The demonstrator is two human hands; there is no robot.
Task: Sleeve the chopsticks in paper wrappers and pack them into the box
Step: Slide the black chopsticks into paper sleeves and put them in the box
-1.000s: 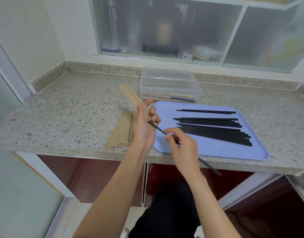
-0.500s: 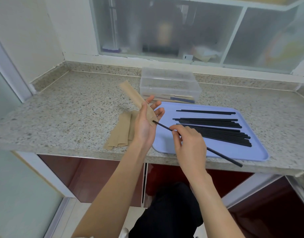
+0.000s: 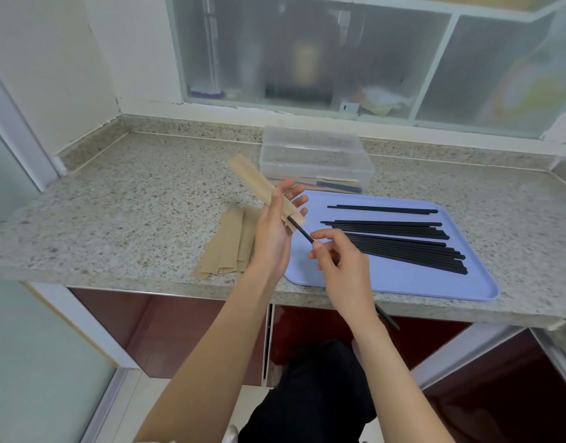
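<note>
The right hand [image 3: 339, 260] pinches a thin black chopstick [image 3: 302, 232], tip inside the flat brown paper sleeve [image 3: 259, 183] clasped by the left hand [image 3: 275, 231], at frame centre.

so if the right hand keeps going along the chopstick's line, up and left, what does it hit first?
Probably the open mouth of the wrapper in the left hand. The right hand pinches the chopstick, whose tip is already at or just inside that mouth. Depth from one view is uncertain.
</note>
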